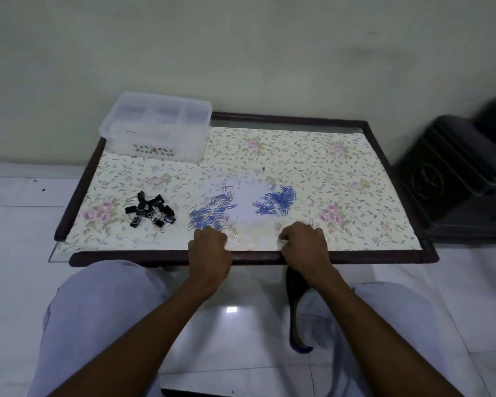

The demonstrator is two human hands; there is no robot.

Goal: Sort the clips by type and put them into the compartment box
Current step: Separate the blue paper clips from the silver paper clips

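Evidently the sorting was partway along: on the floral-papered, dark-framed desk [312,156] three groups lay apart. A heap of black metal binder clips [151,209] sat at centre left of the frame, a mixed scatter of blue and silver wire paper clips [212,212] lay at centre, and a tidier pile of blue wire paper clips [277,201] lay just right of centre. One silver paper clip [235,238] lay alone beside the left hand. The clear plastic compartment box [156,126] stood in the upper left of the desk, well apart from all three heaps; its compartments looked mostly bare, though blur hid the detail.

Both hands rested at the near edge of the desk. The left hand [209,247] had its fingers curled under, touching the mixed scatter's near edge; whether they pinched a clip I could not tell. The right hand [304,243] was likewise curled, with a few silver clips just beyond its knuckles, its hold hidden.

The paper clips should be light, thin and slippery on the paper, prone to tangling, so best pinched singly or swept to the edge. The binder clips are stiffer and bulkier; their black bodies offer the surest hold.
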